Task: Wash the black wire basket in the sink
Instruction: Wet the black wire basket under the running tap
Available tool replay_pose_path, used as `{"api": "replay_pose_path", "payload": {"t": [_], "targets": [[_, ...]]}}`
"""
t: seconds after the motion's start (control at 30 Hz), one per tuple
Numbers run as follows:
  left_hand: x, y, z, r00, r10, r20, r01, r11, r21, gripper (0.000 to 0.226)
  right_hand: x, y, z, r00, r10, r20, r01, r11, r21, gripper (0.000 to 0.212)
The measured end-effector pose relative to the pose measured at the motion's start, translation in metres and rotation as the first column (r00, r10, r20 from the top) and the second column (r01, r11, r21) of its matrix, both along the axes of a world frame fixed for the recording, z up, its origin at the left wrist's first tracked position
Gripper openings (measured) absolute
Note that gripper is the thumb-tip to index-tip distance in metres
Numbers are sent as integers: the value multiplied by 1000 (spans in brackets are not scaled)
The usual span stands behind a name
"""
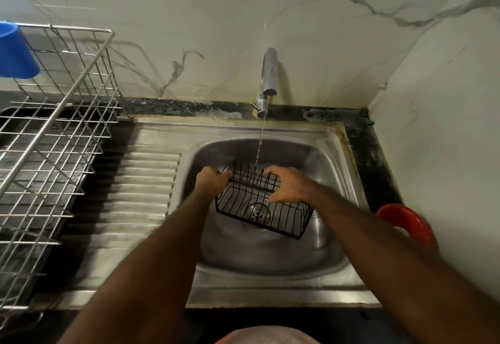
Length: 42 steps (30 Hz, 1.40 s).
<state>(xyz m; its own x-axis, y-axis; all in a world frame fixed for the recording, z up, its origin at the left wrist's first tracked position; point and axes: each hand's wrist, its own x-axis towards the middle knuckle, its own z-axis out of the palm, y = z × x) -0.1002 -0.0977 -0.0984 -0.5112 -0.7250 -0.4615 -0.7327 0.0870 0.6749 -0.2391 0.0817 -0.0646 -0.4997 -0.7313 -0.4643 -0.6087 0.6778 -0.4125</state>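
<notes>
The black wire basket [281, 219] hangs tilted inside the steel sink [335, 246], above the drain. My left hand [209, 180] grips its upper left corner. My right hand [288, 185] rests over the top right rim with the fingers curled around the wires. A thin stream of water [260, 143] falls from the chrome tap [268, 75] onto the basket's far edge, between my two hands.
A ribbed steel draining board [140, 197] lies left of the bowl. A large metal dish rack [51, 138] stands at the far left with a blue cup [15, 51] on it. A red bowl [408, 224] sits on the dark counter at the right, by the wall.
</notes>
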Motion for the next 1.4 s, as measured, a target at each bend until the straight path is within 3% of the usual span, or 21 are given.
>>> {"api": "replay_pose_path", "payload": {"t": [0.13, 0.23, 0.3, 0.4, 0.57, 0.7, 0.8, 1.03, 1.13, 1.2, 1.27, 1.4], "targets": [[-1, -8, 12, 981, 41, -188, -30, 998, 63, 33, -27, -14, 34, 998, 38, -45, -39, 999, -15, 91], [0, -11, 27, 958, -15, -287, 49, 993, 111, 65, -42, -18, 54, 993, 49, -110, -51, 999, -15, 96], [1, -9, 36, 952, -60, -299, 108, 983, 148, 73, -47, -19, 63, 990, 55, -126, -56, 998, -6, 95], [-1, -8, 38, 958, -138, -253, 147, 989, 17, 64, -54, -19, 72, 991, 57, -118, -60, 998, -20, 87], [-6, -4, 55, 957, -163, -241, 107, 967, -231, 23, -63, -19, 77, 996, 29, -83, -36, 995, -90, 74], [-11, 0, 69, 970, -187, -152, 127, 933, -336, 16, -66, -14, 75, 995, 30, -92, -45, 986, -161, 49], [-13, 2, 71, 970, -189, -152, 127, 931, -343, 15, -65, -9, 70, 990, -41, -132, 7, 969, -246, 40], [-7, 1, 76, 980, -75, -183, 12, 947, -322, 18, -61, 8, 65, 929, -293, -224, 174, 883, -436, 55], [2, 1, 74, 984, -12, -178, -43, 953, -301, 23, -57, 16, 58, 864, -479, -152, 348, 788, -509, 62], [9, 2, 70, 980, 38, -196, -92, 956, -277, 23, -57, 21, 52, 822, -564, -81, 443, 721, -532, 50], [15, 3, 66, 972, 84, -218, -140, 958, -252, 22, -56, 24, 46, 811, -581, -64, 468, 712, -523, 28], [28, 7, 61, 939, 182, -293, -238, 956, -169, 26, -52, 17, 37, 823, -567, 41, 491, 672, -555, 28]]}}
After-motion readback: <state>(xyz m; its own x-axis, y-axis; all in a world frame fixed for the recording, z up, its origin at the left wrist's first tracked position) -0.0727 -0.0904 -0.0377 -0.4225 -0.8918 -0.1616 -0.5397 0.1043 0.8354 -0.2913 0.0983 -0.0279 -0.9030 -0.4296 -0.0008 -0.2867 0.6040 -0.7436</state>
